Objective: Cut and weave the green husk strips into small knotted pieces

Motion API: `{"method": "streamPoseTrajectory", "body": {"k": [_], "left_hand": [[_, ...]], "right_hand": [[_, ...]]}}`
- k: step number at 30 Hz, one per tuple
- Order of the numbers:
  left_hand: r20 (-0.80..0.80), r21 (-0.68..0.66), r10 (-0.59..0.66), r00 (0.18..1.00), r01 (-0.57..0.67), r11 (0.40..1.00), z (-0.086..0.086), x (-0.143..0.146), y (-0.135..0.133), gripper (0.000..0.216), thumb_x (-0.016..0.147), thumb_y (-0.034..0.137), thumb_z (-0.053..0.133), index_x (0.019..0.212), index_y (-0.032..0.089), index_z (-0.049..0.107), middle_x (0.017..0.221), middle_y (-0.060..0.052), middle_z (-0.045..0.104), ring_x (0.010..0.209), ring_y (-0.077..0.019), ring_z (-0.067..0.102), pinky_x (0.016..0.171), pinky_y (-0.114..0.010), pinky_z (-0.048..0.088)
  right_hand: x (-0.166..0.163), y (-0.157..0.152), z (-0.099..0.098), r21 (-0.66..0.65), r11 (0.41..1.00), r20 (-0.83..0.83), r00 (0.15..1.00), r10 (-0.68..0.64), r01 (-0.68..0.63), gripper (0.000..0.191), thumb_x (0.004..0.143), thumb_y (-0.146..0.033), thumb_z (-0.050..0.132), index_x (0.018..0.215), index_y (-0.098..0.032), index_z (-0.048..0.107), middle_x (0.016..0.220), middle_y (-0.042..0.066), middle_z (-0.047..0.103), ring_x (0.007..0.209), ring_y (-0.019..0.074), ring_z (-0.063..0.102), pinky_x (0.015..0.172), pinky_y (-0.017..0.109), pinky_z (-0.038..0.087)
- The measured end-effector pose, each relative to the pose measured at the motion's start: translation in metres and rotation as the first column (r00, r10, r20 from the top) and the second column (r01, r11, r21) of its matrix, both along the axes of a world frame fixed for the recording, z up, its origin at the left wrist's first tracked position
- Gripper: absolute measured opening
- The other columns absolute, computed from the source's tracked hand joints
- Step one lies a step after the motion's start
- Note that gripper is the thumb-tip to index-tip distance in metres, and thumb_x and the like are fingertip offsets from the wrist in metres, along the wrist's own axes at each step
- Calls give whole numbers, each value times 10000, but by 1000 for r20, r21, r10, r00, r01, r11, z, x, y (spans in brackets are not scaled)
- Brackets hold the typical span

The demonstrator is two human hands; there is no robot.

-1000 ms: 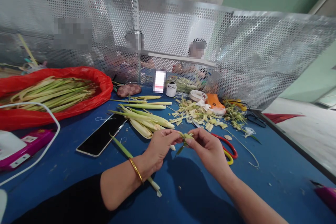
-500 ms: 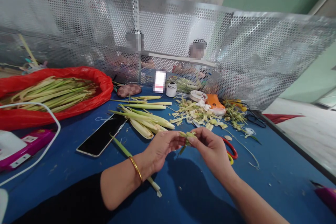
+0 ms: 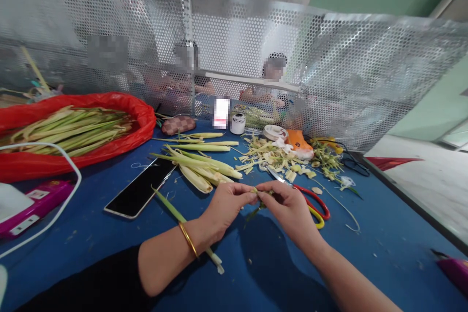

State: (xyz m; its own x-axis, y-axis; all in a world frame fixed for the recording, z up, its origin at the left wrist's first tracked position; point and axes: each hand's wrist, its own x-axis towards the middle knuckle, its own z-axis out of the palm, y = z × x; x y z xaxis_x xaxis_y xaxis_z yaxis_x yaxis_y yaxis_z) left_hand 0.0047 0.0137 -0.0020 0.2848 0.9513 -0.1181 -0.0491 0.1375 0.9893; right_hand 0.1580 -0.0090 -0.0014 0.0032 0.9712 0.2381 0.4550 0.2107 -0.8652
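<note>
Over the blue table, my left hand point(image 3: 224, 212) and my right hand point(image 3: 292, 209) meet at the fingertips. Both pinch a small folded piece of green leaf point(image 3: 262, 205), mostly covered by fingers, with a thin end hanging beneath. A gold bangle circles the left wrist. Under that forearm lies a long single leaf strip point(image 3: 170, 207). Beyond the left hand is a pile of pale green, husk-like leaves point(image 3: 204, 168). Scissors point(image 3: 316, 201) with red and yellow handles lie just beyond my right hand, which hides part of them.
Leaf trimmings point(image 3: 266, 153) spread behind the hands, near a tape roll point(image 3: 275, 133) and an orange packet point(image 3: 300, 144). Leftward are a phone point(image 3: 141, 190), a red bag point(image 3: 144, 129) of leaf strips and a purple power strip point(image 3: 36, 207). A perforated metal screen point(image 3: 241, 34) stands behind; people sit beyond.
My fingertips have drawn together around the leaf piece, covering more of it. The right hand has shifted slightly left, showing more of the scissors.
</note>
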Motion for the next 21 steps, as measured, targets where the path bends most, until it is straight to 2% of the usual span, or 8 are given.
{"method": "streamPoseTrajectory", "body": {"k": [4,9,13,16,19,21], "left_hand": [[-31,3,19,999,-19,1000,0,1,-1,154,651,298,704,669,148,737,647,-30,688,671,-157,594,718,-279,457],[-54,58,0,999,3,998,0,1,-1,151,702,278,649,718,168,750,693,-22,718,717,-168,629,736,-270,466],[-237,198,43,971,5,980,-3,-2,1,178,748,279,608,764,192,762,740,-25,741,755,-199,656,706,-277,469],[-417,395,135,899,45,918,-5,-5,1,204,795,289,585,834,227,775,849,-27,760,830,-217,671,751,-293,462],[-490,565,240,838,95,820,-4,-7,-1,217,831,273,569,901,252,773,928,-29,759,886,-215,670,804,-295,447],[-509,618,267,818,132,775,-2,-7,-2,223,843,261,561,916,252,771,923,-33,758,877,-209,670,805,-291,441]], "right_hand": [[0,1,-2,35,999,41,999,-16,14,160,805,-302,594,791,-199,715,752,39,672,655,178,592,589,284,435],[0,0,0,84,996,99,994,-47,38,163,816,-276,586,749,-204,715,714,25,652,626,162,564,564,271,398],[-3,-3,1,139,989,151,987,-62,41,153,813,-244,579,749,-193,709,705,18,627,608,146,533,567,263,390],[-5,-3,1,112,991,143,986,-84,68,154,803,-261,570,739,-180,684,688,21,615,599,148,523,567,267,389],[-4,-1,2,-38,997,30,998,-64,65,195,781,-337,579,722,-169,658,629,11,593,557,143,491,530,262,364],[-4,1,3,-133,991,-49,998,-37,30,241,759,-386,589,707,-159,651,589,-1,558,529,129,449,505,254,333]]}}
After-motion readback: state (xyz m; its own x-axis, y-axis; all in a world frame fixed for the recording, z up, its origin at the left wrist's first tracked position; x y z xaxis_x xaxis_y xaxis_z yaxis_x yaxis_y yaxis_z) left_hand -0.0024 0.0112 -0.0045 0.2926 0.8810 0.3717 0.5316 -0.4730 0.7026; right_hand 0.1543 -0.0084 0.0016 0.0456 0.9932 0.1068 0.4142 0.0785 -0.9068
